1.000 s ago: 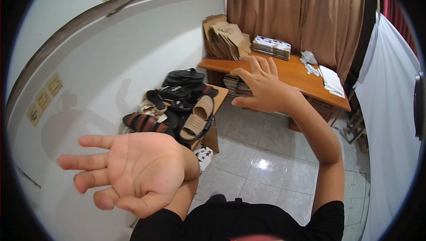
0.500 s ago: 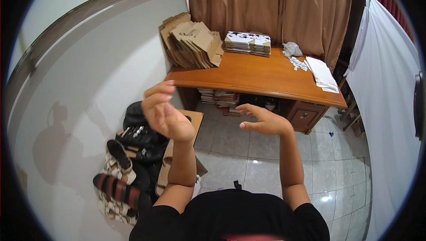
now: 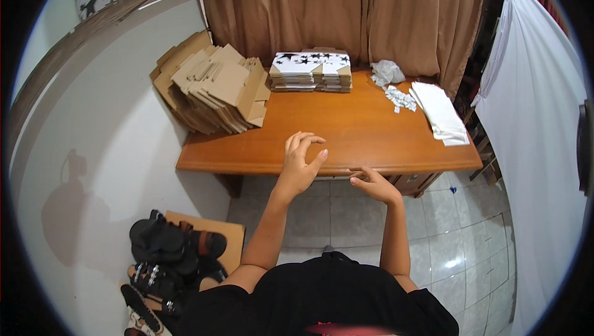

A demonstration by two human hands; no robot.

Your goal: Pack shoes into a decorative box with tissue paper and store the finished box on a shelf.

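Note:
My left hand (image 3: 302, 161) is raised near the front edge of the wooden desk (image 3: 346, 132), fingers apart and slightly curled, holding nothing. To its right, my right hand (image 3: 375, 185) hovers by the same edge, also empty with its fingers loosely spread. Flattened brown cardboard boxes (image 3: 216, 82) lean in a pile at the desk's left end. Behind my hands sits a stack of folded boxes (image 3: 311, 71), its top one white with black stars. On the right side lie a stack of white sheets or bags (image 3: 439, 113), small white packets (image 3: 400, 98) and a crumpled clear plastic bag (image 3: 387, 73).
Several sandals and shoes (image 3: 161, 243) are heaped at the lower left beside a cardboard piece (image 3: 223, 237). A shelf (image 3: 124, 11) juts from the left wall. Brown curtains (image 3: 284, 8) hang behind the desk, and a white cloth (image 3: 532, 150) hangs at the right.
The desk is now closer, and the shoe heap has slid lower in view. My left hand has moved rightward and lowered, coming nearer to my right hand. Both hands remain empty.

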